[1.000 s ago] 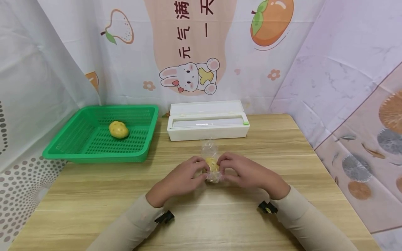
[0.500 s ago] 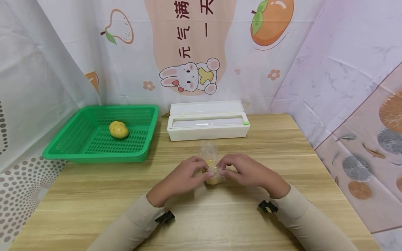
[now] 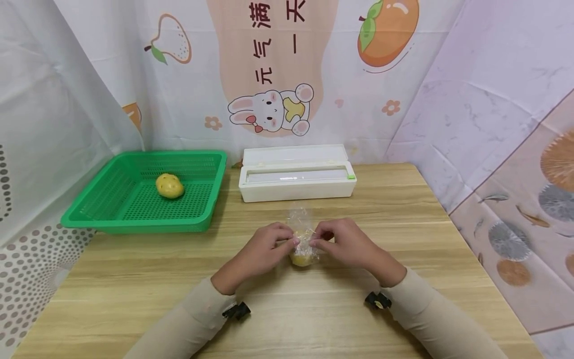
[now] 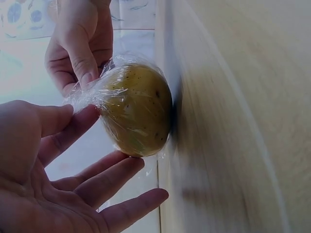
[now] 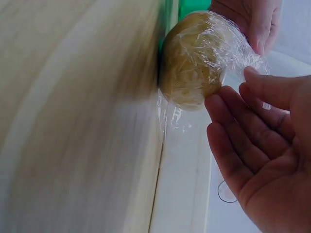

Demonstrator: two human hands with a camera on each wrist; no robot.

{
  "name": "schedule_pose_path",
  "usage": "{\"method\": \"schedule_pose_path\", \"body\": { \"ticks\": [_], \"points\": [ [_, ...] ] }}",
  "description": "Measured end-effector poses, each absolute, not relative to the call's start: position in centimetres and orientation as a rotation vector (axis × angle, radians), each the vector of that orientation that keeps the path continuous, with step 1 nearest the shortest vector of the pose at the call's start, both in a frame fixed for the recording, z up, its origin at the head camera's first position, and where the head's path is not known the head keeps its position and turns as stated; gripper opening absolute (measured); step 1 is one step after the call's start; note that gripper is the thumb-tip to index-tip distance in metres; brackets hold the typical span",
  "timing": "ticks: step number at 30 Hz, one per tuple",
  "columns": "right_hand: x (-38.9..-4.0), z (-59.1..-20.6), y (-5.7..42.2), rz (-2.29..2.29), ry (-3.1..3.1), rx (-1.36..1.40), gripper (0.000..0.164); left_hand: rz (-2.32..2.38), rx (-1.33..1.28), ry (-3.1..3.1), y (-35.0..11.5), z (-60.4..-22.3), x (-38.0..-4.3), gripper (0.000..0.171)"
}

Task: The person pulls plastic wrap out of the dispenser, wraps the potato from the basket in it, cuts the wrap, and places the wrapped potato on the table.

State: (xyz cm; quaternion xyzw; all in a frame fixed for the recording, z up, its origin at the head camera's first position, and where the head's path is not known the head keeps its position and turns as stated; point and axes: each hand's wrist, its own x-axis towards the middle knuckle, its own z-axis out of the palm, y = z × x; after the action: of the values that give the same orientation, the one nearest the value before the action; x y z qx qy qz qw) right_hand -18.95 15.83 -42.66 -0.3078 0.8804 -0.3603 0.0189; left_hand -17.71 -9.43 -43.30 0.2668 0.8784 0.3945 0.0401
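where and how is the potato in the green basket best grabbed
Probably around its middle, across the narrower width, coming down from above. The potato looks rounded and slightly elongated, and lies on the floor of the green basket, whose raised walls would likely hamper a sideways reach.

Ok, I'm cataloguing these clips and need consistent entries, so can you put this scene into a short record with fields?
Left hand: pinches clear film
Right hand: pinches the same film from the other side
Potato in hand work: front potato, between the hands, covered in film
Second potato: unwrapped, inside the green basket
Basket position: far left of the table
White box: at the back of the table, lid raised
Sleeves: beige, both arms
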Motion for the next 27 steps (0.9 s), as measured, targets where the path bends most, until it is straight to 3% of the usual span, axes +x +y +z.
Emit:
{"method": "schedule_pose_path", "body": {
  "ticks": [10, 14, 18, 27],
  "points": [
    [-18.7, -43.2, 15.0, -1.25, 2.755, -0.696, 0.014, 1.236, 0.744, 2.714, -9.4, -43.7, -17.8, 0.019],
    [-18.7, -43.3, 14.8, -1.315, 2.755, -0.635, 0.025, 1.319, 0.624, 2.666, -9.4, -43.8, -17.7, 0.01],
    [-18.6, -43.4, 14.6, -1.378, 2.728, -0.642, 0.037, 1.35, 0.616, 2.661, -9.3, -44.0, -17.7, 0.02],
    [-18.7, -43.7, 14.5, -1.15, 2.87, -0.924, 0.013, 1.259, 0.774, 2.735, -9.0, -43.8, -17.6, 0.007]
  ]
}}
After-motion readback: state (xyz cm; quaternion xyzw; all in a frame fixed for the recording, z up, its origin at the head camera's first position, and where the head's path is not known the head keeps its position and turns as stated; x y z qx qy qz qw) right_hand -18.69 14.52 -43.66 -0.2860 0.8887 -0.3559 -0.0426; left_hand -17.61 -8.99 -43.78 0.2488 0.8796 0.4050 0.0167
